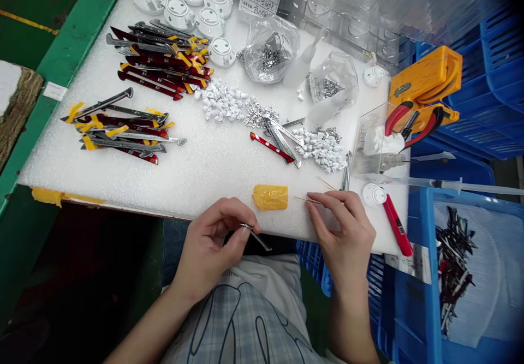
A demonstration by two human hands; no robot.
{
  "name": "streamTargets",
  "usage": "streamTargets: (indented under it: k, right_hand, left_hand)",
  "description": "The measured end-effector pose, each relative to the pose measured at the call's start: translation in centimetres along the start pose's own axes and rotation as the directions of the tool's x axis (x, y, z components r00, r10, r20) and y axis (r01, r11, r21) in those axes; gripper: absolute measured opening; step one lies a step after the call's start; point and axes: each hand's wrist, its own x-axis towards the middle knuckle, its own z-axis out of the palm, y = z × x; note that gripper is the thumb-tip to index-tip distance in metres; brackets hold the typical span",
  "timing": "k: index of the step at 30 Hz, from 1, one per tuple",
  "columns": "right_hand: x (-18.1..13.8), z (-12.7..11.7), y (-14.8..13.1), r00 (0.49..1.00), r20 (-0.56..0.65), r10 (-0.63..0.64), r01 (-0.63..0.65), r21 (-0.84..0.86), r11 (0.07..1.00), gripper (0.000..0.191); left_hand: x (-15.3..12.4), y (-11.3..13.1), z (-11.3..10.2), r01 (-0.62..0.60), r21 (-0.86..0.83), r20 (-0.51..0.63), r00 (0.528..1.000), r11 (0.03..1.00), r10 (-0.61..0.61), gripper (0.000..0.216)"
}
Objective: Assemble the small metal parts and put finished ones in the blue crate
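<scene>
My left hand pinches a slim dark metallic strip between thumb and fingertips, over the table's front edge. My right hand is closed in a pinch on a thin toothpick-like stick, its tip pointing left. Between the hands lies a piece of yellow tape with a glossy, wet-looking patch on it. Another thin stick rests just behind my right fingers. Loose silver strips and a red strip lie farther back, near small white pieces.
Taped strips lie in two piles on the white foam sheet at left. Behind are upturned white cups and bags of small metal parts. At right are pliers, a red cutter and a blue crate.
</scene>
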Motion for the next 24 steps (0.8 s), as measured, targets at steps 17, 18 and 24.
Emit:
streamTargets:
  k: [17,18,24]
  right_hand:
    - [2.7,2.8,-2.2,0.984,0.002,-0.180,0.175,0.218,0.960,0.020]
    - [2.7,2.9,-2.2,0.980,0.000,-0.198,0.194,0.199,0.961,0.021]
    - [2.4,3.1,-2.2,0.973,0.002,-0.231,0.228,0.144,0.963,0.021]
  left_hand:
    - [0.2,-0.6,0.1,0.125,0.008,0.039,0.991,0.992,-0.125,0.014]
    - [0.2,-0.6,0.1,0.129,0.006,0.039,0.991,0.992,-0.129,0.015]
    - [0.3,-0.5,0.3,0.086,0.013,0.008,0.996,0.996,-0.086,0.013]
